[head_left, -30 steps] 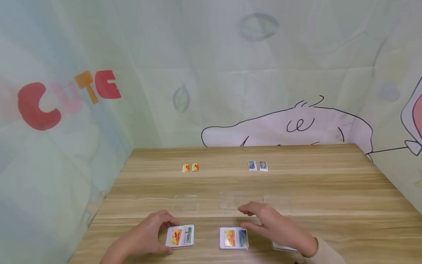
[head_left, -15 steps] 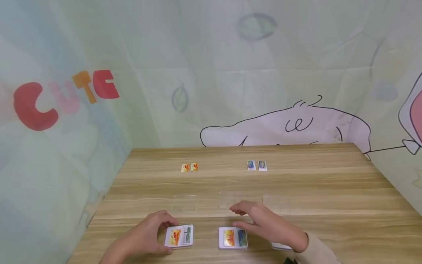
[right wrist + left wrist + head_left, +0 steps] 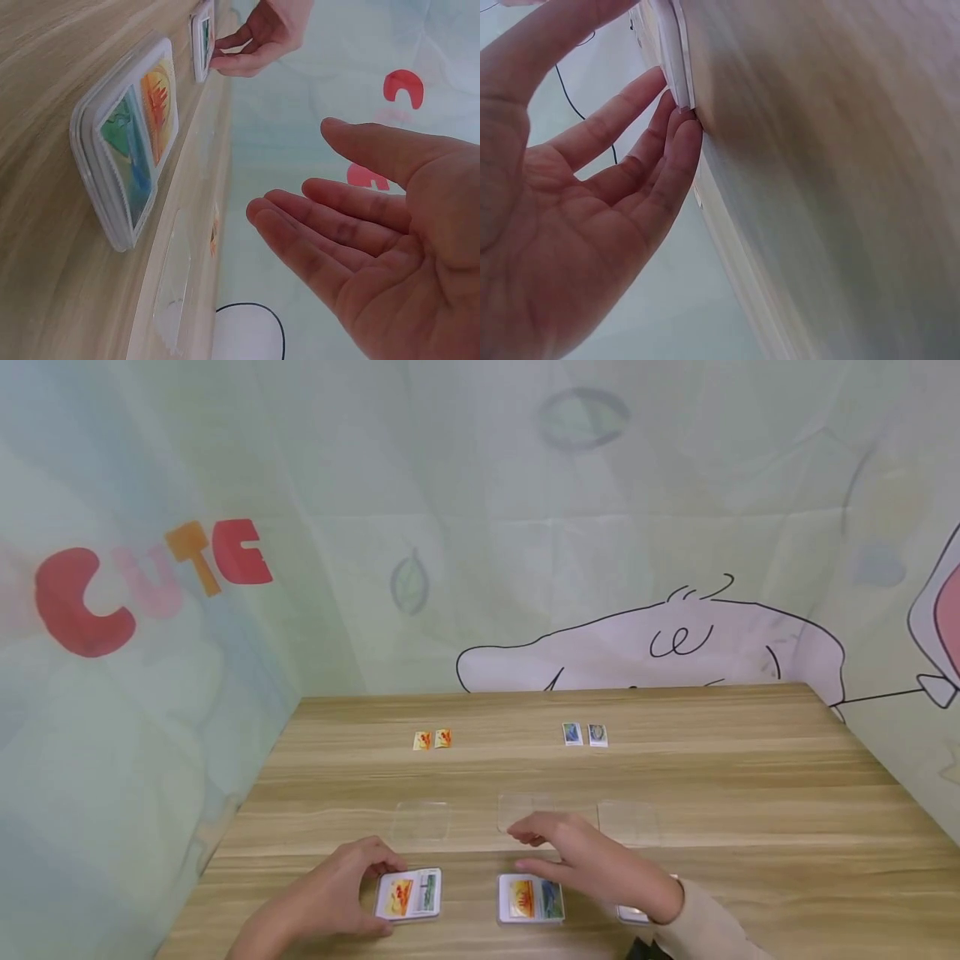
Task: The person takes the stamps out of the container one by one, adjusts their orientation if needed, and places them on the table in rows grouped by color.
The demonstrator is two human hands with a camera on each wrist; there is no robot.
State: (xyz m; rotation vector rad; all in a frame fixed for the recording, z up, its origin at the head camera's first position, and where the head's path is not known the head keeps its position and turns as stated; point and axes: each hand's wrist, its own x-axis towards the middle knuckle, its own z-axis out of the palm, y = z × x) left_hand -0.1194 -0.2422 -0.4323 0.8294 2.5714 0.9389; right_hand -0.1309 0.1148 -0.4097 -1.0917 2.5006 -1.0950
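My left hand (image 3: 337, 889) holds the left flat clear-edged case (image 3: 408, 894) by its sides, thumb at the near edge and fingertips at the far one. Inside the case lie an orange postage stamp and a green one. In the left wrist view, fingertips meet the white edge of this case (image 3: 673, 56). My right hand (image 3: 588, 860) hovers above the table, holding nothing, its fingers loosely extended. Below its thumb lies the middle case (image 3: 530, 898), with an orange stamp and a blue-green stamp. The right forearm partly hides a third case (image 3: 633, 913).
Three clear plastic squares lie in a row beyond the cases: left (image 3: 422, 821), middle (image 3: 517, 810) and right (image 3: 628, 822). Two orange stamps (image 3: 433, 739) and two bluish stamps (image 3: 585, 734) sit near the table's (image 3: 750, 760) far edge. A printed curtain (image 3: 337, 527) hangs behind.
My right hand has drifted left, from between the middle and right cases to over the middle one. The left hand stays at the left case, which has not moved.
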